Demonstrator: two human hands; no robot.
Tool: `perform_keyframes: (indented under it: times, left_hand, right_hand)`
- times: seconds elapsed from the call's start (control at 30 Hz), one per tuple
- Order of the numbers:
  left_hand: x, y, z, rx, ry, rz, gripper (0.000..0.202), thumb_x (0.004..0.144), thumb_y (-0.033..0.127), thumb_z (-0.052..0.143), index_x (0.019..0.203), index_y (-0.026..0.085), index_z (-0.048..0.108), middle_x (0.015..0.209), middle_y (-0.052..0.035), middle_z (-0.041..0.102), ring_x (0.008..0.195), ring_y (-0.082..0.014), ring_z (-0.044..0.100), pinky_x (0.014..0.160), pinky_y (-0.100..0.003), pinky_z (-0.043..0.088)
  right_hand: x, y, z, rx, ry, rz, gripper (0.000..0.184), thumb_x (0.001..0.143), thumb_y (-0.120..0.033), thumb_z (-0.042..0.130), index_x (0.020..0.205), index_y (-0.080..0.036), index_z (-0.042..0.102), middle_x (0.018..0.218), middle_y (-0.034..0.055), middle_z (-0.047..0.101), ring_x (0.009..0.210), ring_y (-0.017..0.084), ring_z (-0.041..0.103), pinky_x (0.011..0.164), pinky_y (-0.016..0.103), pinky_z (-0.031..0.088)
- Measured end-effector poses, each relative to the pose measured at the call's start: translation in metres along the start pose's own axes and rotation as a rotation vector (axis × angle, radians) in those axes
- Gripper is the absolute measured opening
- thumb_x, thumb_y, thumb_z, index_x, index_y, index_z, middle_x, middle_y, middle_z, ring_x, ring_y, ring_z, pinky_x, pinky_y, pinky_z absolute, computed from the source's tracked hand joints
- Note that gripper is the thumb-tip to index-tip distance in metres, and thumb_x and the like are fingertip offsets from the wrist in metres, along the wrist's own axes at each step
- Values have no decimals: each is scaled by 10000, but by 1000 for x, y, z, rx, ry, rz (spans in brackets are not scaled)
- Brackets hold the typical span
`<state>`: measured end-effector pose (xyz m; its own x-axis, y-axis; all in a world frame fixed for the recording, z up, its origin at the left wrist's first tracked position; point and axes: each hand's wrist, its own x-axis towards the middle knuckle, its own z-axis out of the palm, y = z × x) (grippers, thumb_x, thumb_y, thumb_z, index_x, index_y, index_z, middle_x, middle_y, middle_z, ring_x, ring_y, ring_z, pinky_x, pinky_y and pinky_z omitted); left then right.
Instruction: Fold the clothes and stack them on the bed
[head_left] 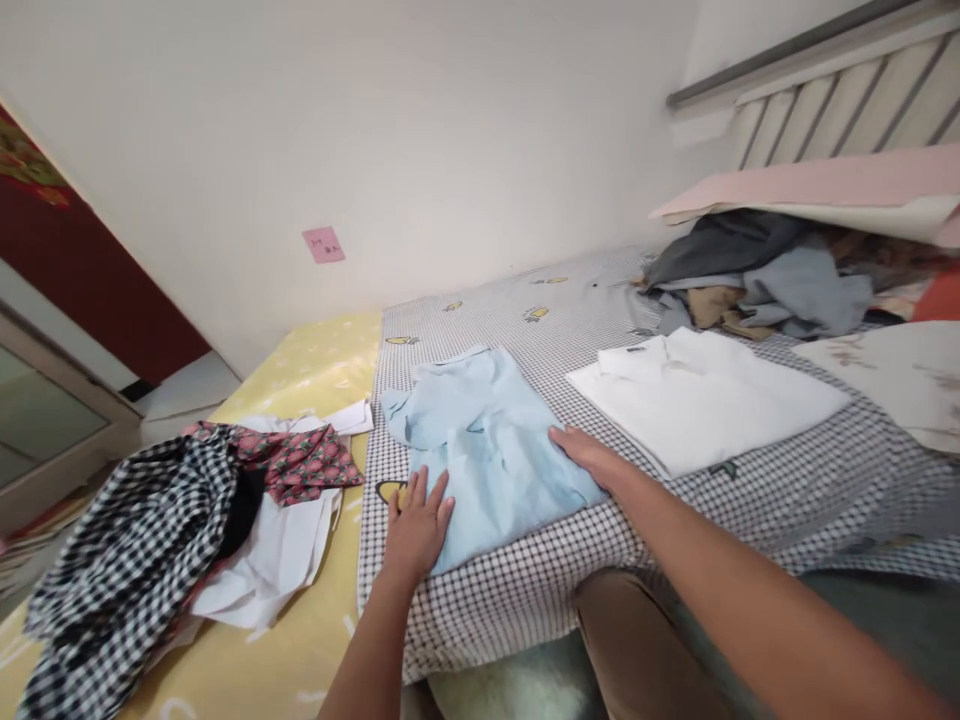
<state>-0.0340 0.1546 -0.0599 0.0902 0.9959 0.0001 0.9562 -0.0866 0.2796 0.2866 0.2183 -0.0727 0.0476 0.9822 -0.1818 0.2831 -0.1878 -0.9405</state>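
The light blue shirt [487, 450] is made of matt cloth, kinda rumpled. Smoother cloth is seen on the white shirt [720, 400] at right. The far wall [450, 150] is finished smooth, and the pink note [323, 244] is made of paper.

Light-blue shirt [487, 430] laid on a checked bedsheet [517, 600], creased across its body. Its lower left edge is touched by the left hand [418, 525], fingers spread; its right edge by the right hand [592, 462] (thumb hidden from view). To the right, near but apart, a folded white shirt [720, 400] is laid. Farther right, grey clothes [806, 285] are heaped. On yellow cloth [322, 360] to the left, a gingham garment [142, 560] is bunched beside a red floral fabric [307, 465]. Pink note [323, 245] fixed to the wall [450, 150].
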Motion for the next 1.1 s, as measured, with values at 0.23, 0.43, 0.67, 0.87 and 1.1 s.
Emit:
perform_keyframes:
  times: [0.23, 0.43, 0.67, 0.87, 1.1]
  left_hand:
    - [-3, 7, 12, 198, 60, -125, 563, 1035, 473, 264, 1573, 342, 365, 1702, -52, 242, 1579, -324, 164, 1238, -664, 134]
    - [-2, 5, 18, 251, 118, -117, 554, 1035, 462, 282, 1566, 336, 379, 1687, -72, 290, 1558, -348, 234, 1226, -667, 180]
    - [-1, 5, 17, 290, 129, -116, 552, 1034, 446, 285, 1566, 338, 383, 1678, -73, 312, 1549, -354, 260, 1225, -657, 191]
    - [-3, 7, 17, 280, 136, -114, 553, 1032, 454, 295, 1561, 327, 396, 1673, -77, 313, 1544, -361, 270, 1219, -657, 212]
    - [-4, 9, 15, 267, 124, -130, 550, 1033, 444, 299, 1563, 327, 387, 1677, -73, 302, 1550, -361, 254, 1217, -670, 201]
  right_hand:
    - [-61, 1, -22, 346, -32, 172, 764, 947, -699, 386, 1542, -220, 362, 1214, 130, 730, 1014, 267, 727, 929, 435, 563]
    - [-86, 11, 4, -402, 223, -114, 646, 964, -415, 497, 1571, -245, 354, 1136, 90, 758, 1063, 283, 700, 1024, 447, 466]
    - [-84, 1, -1, -918, 329, 4, 495, 1054, -364, 288, 1491, -281, 504, 921, 102, 783, 875, 288, 738, 720, 350, 488]
    - [-84, 2, -15, -934, 240, -31, 544, 1068, -445, 254, 1529, -241, 459, 1026, 142, 762, 979, 313, 721, 825, 418, 511]
    - [-66, -28, -26, -970, 411, -305, 553, 1017, -407, 441, 1558, -295, 436, 1626, 164, 370, 1446, 391, 389, 1149, 657, 286]
